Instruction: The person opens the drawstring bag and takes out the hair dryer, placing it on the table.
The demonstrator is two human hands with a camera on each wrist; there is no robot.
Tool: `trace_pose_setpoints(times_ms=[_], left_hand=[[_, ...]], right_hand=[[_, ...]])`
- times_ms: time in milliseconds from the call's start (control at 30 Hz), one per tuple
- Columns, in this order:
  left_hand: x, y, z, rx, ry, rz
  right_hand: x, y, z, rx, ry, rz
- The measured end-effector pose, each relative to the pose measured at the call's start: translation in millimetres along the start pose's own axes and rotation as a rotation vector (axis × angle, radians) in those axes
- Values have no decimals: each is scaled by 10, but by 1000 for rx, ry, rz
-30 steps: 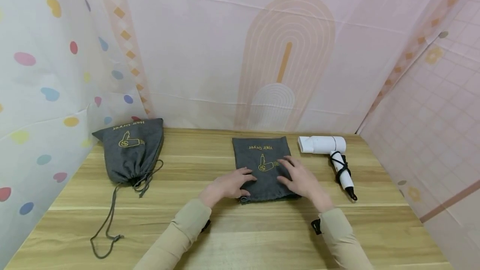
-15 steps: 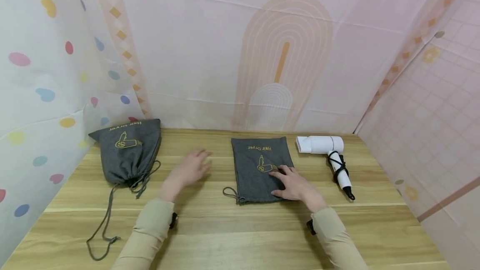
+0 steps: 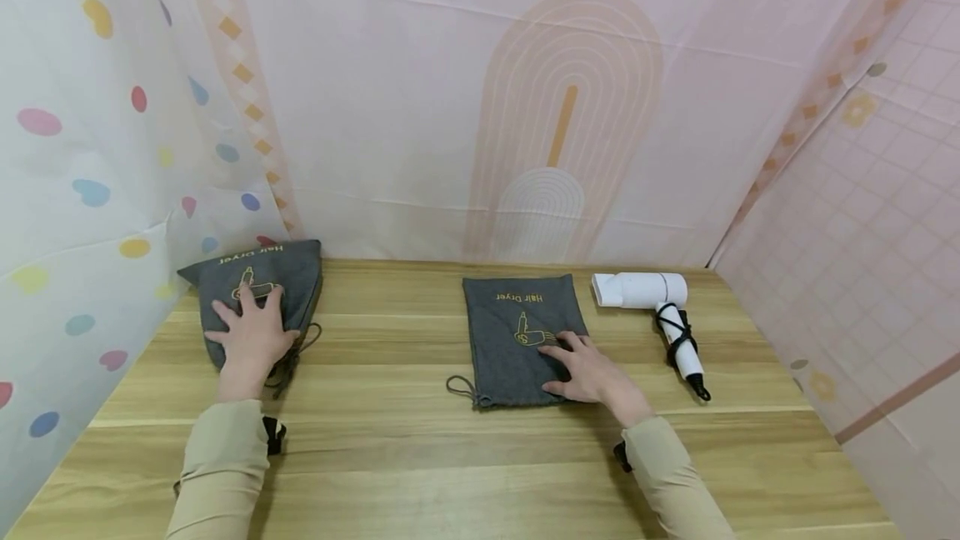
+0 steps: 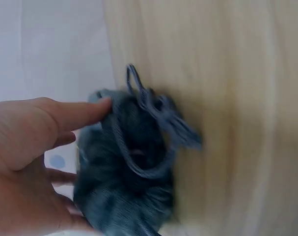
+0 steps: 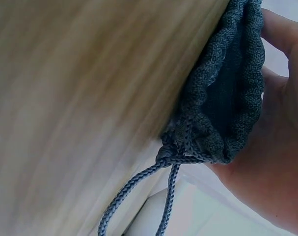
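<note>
My left hand (image 3: 251, 336) lies over a full, dark grey drawstring bag (image 3: 298, 273) at the table's far left, its fingers spread across the hair dryer print. In the left wrist view the thumb touches the gathered cloth near the drawn mouth (image 4: 124, 201), where a cord hangs bunched. My right hand (image 3: 592, 373) rests with loosely bent fingers on the right side of a flat grey bag (image 3: 498, 365) printed "Hair Dryer". The right wrist view shows this bag's mouth (image 5: 227, 88) slightly parted, with a cord loop (image 5: 171, 196) at its corner.
A white hair dryer (image 3: 641, 290), its black cord wrapped round the handle, lies at the right of the wooden table (image 3: 420, 473). Patterned cloth (image 3: 390, 107) hangs along the back and sides of the table.
My left hand has left the flat bag and moved left onto the full bag. The flat bag's cord loop has come into sight. My right hand remains on the flat bag.
</note>
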State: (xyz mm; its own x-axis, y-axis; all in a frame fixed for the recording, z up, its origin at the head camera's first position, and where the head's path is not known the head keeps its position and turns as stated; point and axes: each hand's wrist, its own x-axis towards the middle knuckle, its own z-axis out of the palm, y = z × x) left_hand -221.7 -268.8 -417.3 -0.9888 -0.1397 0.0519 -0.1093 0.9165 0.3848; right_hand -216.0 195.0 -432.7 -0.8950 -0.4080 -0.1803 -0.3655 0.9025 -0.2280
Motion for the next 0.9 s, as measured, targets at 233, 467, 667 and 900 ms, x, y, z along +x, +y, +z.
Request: trace_pose_setpoints(times_ms=[233, 467, 667, 900], left_hand=[[8, -26, -41, 63, -86, 18], [-26, 89, -3, 110, -95, 25], [-56, 247, 86, 126, -86, 27], [-116, 452, 172, 150, -62, 60]], right_hand=[[13, 16, -17, 11, -4, 1], [0, 113, -52, 19, -30, 16], [-24, 223, -88, 44, -32, 31], [-62, 324, -102, 54, -19, 17]])
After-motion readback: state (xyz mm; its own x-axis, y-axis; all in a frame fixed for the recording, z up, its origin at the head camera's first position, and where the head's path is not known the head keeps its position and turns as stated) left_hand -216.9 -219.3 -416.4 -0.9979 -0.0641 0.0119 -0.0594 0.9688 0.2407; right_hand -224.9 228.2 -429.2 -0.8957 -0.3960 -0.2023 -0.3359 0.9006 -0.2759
